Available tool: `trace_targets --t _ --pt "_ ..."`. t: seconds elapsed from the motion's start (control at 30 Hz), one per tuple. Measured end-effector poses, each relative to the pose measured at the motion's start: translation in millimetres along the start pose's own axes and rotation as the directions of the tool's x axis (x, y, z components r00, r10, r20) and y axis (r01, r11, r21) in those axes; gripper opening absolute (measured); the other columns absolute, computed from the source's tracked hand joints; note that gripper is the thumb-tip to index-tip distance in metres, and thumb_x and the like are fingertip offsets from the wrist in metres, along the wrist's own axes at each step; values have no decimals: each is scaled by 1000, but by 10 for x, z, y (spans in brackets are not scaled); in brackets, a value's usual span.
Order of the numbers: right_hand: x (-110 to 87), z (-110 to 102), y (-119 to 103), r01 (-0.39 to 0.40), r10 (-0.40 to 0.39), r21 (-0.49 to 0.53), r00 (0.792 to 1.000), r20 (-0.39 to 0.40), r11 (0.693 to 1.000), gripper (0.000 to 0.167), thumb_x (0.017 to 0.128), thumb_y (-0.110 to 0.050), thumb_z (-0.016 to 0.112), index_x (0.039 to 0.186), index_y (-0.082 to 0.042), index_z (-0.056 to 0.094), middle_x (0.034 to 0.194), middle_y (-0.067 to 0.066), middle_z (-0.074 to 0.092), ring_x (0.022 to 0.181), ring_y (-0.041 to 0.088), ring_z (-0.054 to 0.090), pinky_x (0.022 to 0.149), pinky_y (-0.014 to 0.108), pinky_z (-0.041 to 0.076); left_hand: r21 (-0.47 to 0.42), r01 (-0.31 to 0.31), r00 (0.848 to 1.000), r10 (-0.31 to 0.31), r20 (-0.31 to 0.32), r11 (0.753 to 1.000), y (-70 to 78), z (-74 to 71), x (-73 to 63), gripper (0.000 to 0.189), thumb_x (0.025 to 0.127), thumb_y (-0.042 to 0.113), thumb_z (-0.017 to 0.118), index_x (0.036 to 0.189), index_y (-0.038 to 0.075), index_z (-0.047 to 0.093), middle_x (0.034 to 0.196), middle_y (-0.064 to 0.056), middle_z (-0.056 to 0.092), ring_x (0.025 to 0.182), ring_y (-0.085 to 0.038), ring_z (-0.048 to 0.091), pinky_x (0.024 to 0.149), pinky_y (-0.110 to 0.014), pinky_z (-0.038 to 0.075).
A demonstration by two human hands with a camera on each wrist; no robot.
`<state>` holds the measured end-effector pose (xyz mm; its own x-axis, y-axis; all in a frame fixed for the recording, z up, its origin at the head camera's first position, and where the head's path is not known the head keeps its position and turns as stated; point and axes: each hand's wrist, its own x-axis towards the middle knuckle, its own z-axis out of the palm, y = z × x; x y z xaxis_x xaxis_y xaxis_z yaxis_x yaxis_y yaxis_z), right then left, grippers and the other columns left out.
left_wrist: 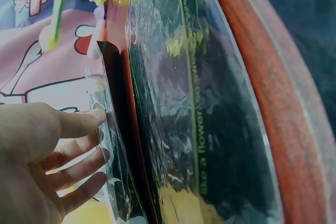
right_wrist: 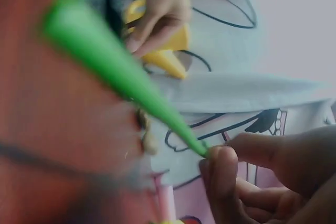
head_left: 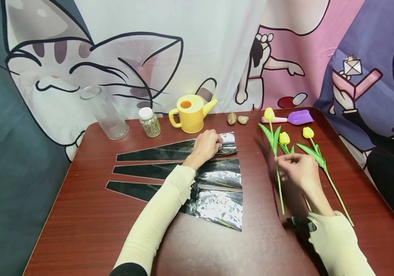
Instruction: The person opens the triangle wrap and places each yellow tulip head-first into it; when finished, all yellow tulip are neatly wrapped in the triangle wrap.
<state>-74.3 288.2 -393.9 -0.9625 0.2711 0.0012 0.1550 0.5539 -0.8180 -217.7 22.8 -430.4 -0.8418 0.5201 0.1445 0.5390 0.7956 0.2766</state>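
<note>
At centre the left hand (head_left: 206,145) pinches a tapered black plastic sleeve (head_left: 229,142), at right the right hand (head_left: 302,168) a green-stemmed yellow tulip (head_left: 275,145), which a slack pinch could drop.

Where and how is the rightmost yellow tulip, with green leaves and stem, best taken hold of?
Probably take this yellow tulip by its bare green stem, just below the green leaves, with a light pinch from above and from the head view's right. The stem there is thin and uncovered, while the right hand, holding another yellow tulip, is on its left.
</note>
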Motion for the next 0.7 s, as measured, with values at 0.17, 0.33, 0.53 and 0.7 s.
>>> trace_targets --t 0.17,0.33,0.53,0.7 --pt "288 2 -121 -165 145 585 986 80 794 12 86 -7 75 90 4 74 73 10 72 57 18 69 58 34 56 -2 6 1000 -6 3 1000 -28 -2 0 11 93 20 69 97 21 79 94 3 64 93 -17 61 82 -36 50" --pt "458 -10 -157 -220 264 825 960 90 520 1 83 0 76 82 1 76 78 12 72 65 22 72 65 36 56 -2 -2 1000 2 -1 1000 -30 0 -8 11 92 21 70 98 22 79 94 3 64 93 -17 61 82 -35 50" --pt "576 32 -103 -151 448 944 894 4 293 13 76 7 80 88 6 75 83 14 72 73 26 72 69 38 56 -2 7 1000 -7 0 1000 -24 -28 -22 12 93 22 69 99 22 79 95 3 64 95 -17 61 83 -35 50" --pt "651 139 -47 -83 538 976 842 -39 201 17 75 10 79 91 8 74 88 15 72 76 25 72 71 39 56 -1 12 1000 -12 -12 1000 -29 -36 -33 11 93 23 69 98 23 79 95 4 64 93 -16 61 82 -34 50"
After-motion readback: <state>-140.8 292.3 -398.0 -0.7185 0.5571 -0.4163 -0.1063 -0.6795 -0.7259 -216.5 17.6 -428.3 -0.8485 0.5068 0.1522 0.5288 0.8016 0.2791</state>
